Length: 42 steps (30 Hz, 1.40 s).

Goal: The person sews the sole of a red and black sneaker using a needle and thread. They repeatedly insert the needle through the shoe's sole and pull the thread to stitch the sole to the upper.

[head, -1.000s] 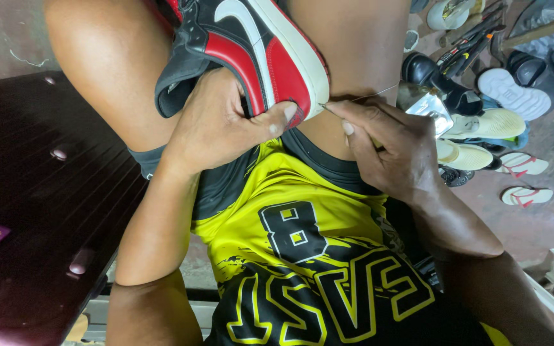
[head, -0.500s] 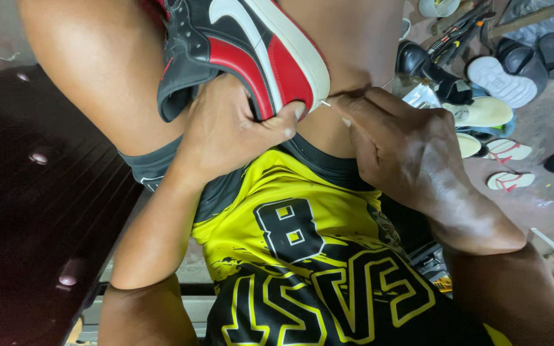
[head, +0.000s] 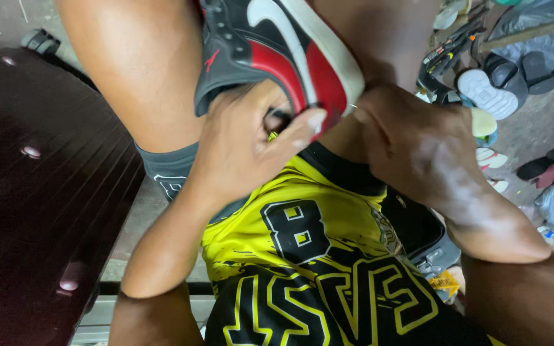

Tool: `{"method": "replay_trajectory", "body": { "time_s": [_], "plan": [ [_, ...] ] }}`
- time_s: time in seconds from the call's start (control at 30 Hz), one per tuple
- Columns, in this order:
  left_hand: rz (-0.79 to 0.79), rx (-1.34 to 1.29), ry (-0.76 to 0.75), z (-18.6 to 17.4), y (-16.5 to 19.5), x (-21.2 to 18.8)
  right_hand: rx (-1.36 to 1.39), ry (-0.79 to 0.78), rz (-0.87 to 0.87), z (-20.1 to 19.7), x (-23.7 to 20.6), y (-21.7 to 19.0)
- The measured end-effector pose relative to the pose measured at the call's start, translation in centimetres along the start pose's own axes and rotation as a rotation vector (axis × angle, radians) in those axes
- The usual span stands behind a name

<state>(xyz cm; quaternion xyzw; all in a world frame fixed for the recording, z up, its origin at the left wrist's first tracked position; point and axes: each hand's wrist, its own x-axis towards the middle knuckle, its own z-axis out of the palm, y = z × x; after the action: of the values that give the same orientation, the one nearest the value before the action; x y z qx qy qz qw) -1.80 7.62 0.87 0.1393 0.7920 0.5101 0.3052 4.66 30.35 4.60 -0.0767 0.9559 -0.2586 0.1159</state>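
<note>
The red, black and white sneaker (head: 277,57) sits wedged between the person's two bare thighs, sole edge turned toward the right hand, with very little free room on either side. The left hand (head: 245,144) holds the shoe from below, its grip closed around the heel end and the thumb pressed flat on the red side panel. The right hand (head: 418,144) lies against the white sole edge near the toe; its fingers are turned away from the camera, so whether that grip is closed on anything cannot be told. Open room exists only to the left, over the dark ribbed desk (head: 40,192), and to the right above the floor. Compared with half a second earlier, both hands appear larger and closer to the camera, the right hand has rolled so its back now hides the fingertips, and the thin thread seen at the sole is barely visible. A yellow and black jersey (head: 315,256) fills the lower centre. On the concrete floor (head: 527,141) to the right lie loose shoe soles (head: 488,93), sandals and hand tools (head: 450,51).
</note>
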Motion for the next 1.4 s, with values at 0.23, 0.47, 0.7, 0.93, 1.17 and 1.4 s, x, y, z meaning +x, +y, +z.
{"method": "replay_trajectory", "body": {
  "time_s": [0.23,0.47,0.7,0.93,1.17,1.4],
  "plan": [
    [-0.015,-0.450,0.224,-3.5,-1.7,-10.3,0.052,0.072,0.093,-1.2,-0.2,-1.0],
    [-0.008,0.143,0.554,-4.4,-2.1,-13.3,0.176,0.068,0.243,-1.0,-0.8,-1.4],
    [0.246,0.427,0.617,-2.8,2.2,-11.5,0.215,0.063,0.239,-1.3,-1.3,-1.4],
    [0.358,0.381,0.301,0.9,3.4,-5.4,0.191,0.063,0.185,-0.9,-1.5,-1.8],
    [0.267,0.404,0.082,2.2,1.8,-2.6,0.126,0.093,0.109,-1.2,-1.7,-0.5],
    [0.296,0.105,0.048,0.9,-0.6,-2.1,0.138,0.074,0.109,-0.9,-1.5,-0.4]
  ]
}}
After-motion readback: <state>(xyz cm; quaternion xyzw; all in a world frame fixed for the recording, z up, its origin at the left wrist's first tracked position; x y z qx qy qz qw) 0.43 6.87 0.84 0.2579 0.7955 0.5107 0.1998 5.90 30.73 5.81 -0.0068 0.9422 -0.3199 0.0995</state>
